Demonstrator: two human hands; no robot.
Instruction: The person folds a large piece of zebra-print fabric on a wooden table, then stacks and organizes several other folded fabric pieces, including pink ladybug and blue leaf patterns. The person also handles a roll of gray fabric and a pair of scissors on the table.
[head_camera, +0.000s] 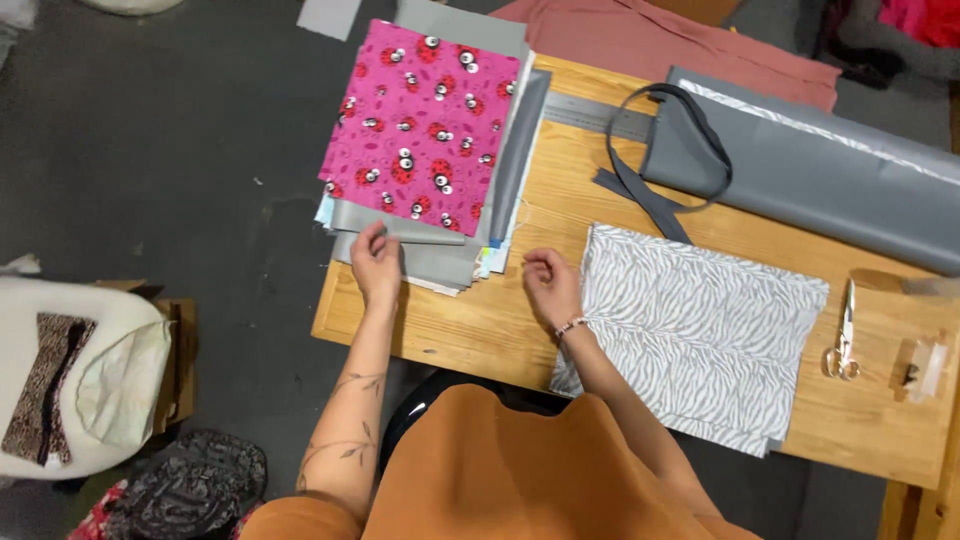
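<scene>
Sorting through the fabric stack (430, 150) at upper centre, the left hand (377, 262) pinches a grey piece (425, 258); the right hand (548, 280) hovers loosely curled, empty.

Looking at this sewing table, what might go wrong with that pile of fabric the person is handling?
The fabric stack overhangs the wooden table's left and far edges, so it might slide off as the left hand tugs at the grey pieces beneath the pink ladybird fabric. Pulling a lower layer may also skew the pieces above. The zebra-print fabric hangs over the near edge and may get dragged by the right hand or forearm.
</scene>
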